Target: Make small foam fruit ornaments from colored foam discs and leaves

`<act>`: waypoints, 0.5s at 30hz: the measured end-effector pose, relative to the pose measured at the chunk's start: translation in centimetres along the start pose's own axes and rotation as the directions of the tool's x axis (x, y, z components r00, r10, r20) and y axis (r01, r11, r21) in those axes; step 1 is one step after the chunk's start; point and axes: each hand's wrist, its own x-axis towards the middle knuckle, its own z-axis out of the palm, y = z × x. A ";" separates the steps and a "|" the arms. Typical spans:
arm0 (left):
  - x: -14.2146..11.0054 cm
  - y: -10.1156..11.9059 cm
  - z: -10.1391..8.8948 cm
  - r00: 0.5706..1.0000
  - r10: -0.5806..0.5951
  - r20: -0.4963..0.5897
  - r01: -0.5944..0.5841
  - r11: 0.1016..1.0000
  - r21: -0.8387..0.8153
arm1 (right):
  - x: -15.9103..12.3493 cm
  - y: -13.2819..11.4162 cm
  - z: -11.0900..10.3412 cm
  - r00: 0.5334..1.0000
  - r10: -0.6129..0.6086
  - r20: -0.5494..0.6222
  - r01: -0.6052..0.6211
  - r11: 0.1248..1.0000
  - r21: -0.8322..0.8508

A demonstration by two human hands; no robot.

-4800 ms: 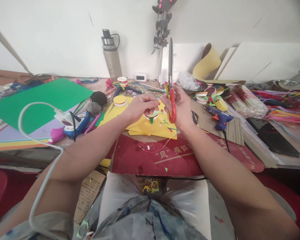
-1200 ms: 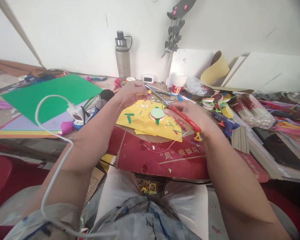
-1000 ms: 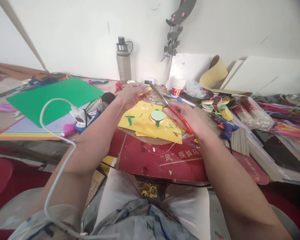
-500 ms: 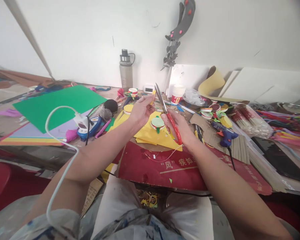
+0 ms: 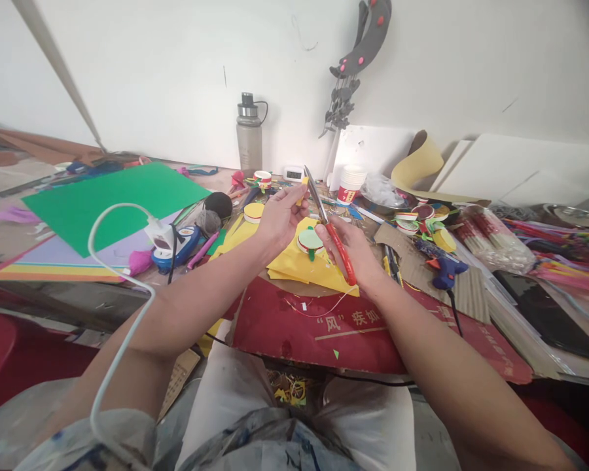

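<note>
Behind-left of the green-topped box (image 5: 309, 240), our left hand (image 5: 281, 219) pinches a yellow strip (image 5: 305, 181) by its end | box's right: our right hand (image 5: 357, 254) grips scissors (image 5: 339, 246), seemingly angled to reach the strip

From mint-topped disc (image 5: 310, 239): 6 o'clock passable, low over red board (image 5: 299, 337), just string (image 5: 330, 313) and scraps (image 5: 336, 354). 12, raised scissors (image 5: 317, 195) block. 11, upright bottle (image 5: 250, 140); 1, cup stack (image 5: 351, 184). 9, power socket (image 5: 182, 246), white cable (image 5: 127, 205) looping. 3 to 4, glue gun (image 5: 444, 269), cord trailing.
</note>
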 end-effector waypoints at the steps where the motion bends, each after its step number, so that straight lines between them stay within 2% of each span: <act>1: 0.0 0.0 0.0 1.000 -0.001 -0.002 0.001 1.000 0.006 | 0.0 0.0 0.0 1.000 -0.001 -0.003 0.001 1.000 -0.008; 11: -0.1 0.1 0.2 1.000 0.012 -0.026 -0.011 0.999 0.047 | 0.3 0.2 0.0 0.998 -0.059 -0.032 0.057 0.996 -0.073; 15: -0.1 0.1 0.2 1.000 0.013 -0.020 -0.012 0.999 0.048 | 0.3 0.3 0.0 0.999 -0.034 -0.019 0.033 0.998 -0.060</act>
